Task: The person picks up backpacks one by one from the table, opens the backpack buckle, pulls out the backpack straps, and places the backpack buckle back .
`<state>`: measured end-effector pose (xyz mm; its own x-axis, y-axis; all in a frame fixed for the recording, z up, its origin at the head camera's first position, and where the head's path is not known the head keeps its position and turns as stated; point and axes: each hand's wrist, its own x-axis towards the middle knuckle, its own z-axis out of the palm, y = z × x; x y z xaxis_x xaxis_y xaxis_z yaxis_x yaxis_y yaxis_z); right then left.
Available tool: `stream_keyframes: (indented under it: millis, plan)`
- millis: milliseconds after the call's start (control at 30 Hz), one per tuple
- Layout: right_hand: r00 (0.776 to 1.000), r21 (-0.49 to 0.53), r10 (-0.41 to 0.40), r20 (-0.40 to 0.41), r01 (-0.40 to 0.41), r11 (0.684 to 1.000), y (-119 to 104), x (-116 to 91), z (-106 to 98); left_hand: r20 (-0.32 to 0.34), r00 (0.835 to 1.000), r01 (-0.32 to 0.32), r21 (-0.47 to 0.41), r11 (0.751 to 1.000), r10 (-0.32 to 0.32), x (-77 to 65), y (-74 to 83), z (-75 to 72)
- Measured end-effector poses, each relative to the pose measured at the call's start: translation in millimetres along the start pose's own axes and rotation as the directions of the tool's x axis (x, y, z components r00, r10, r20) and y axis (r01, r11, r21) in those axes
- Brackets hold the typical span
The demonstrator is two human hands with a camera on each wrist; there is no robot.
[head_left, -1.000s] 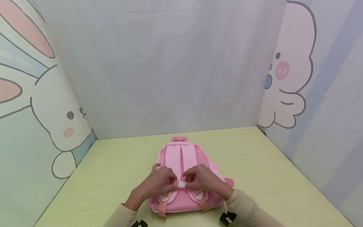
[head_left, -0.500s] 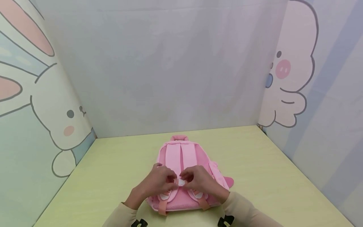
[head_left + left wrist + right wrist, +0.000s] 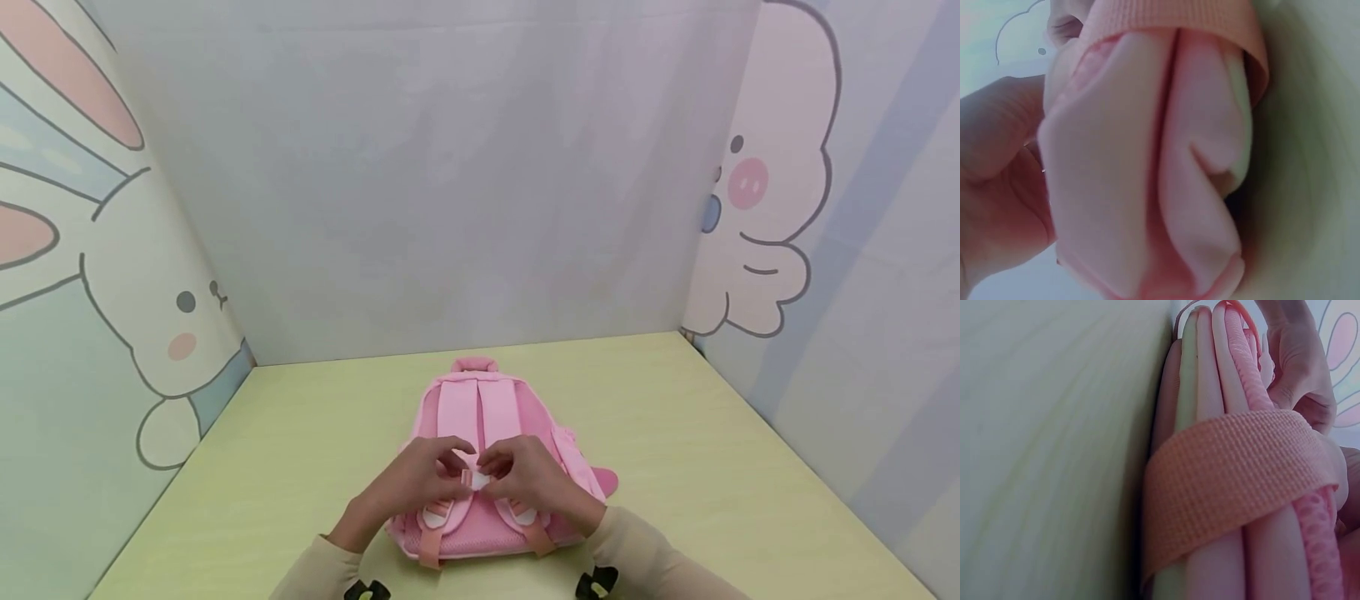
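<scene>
Left hand (image 3: 417, 478) wider-spread, buckle (image 3: 479, 481) crosswise

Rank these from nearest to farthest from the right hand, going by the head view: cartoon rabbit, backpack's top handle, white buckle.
From the right hand:
1. White buckle: right by its fingertips, just to its left.
2. Top handle: beyond the hand, at the far end of the pink backpack.
3. Cartoon rabbit: far off on the left side.
</scene>
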<state>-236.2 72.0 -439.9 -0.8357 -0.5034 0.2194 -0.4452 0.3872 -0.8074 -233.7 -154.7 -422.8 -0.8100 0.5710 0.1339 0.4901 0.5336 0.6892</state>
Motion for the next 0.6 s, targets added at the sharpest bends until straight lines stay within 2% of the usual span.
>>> stream_keyframes:
  millis: [67,233,433,600]
  plan:
    - [1.000,0.000,-0.004,-0.003,0.004,1.000,-0.2,0.1,0.0,-0.001,0.999,0.032,-0.046,0.998,-0.032,-0.3,-0.1,-0.5]
    - [1.000,0.007,0.002,-0.009,-0.001,1.000,-1.6,-0.1,0.3,-0.014,0.996,0.089,-0.089,0.992,-0.090,-0.4,-0.6,0.2]
    - [1.000,0.027,0.022,-0.016,-0.022,0.999,0.2,0.2,-0.4,-0.024,0.991,0.128,-0.141,0.982,-0.133,0.4,-0.6,1.7]
    - [1.000,-0.003,0.004,-0.027,-0.004,1.000,-0.8,-0.1,-2.1,-0.036,0.989,0.139,-0.148,0.979,-0.145,3.0,0.8,3.7]
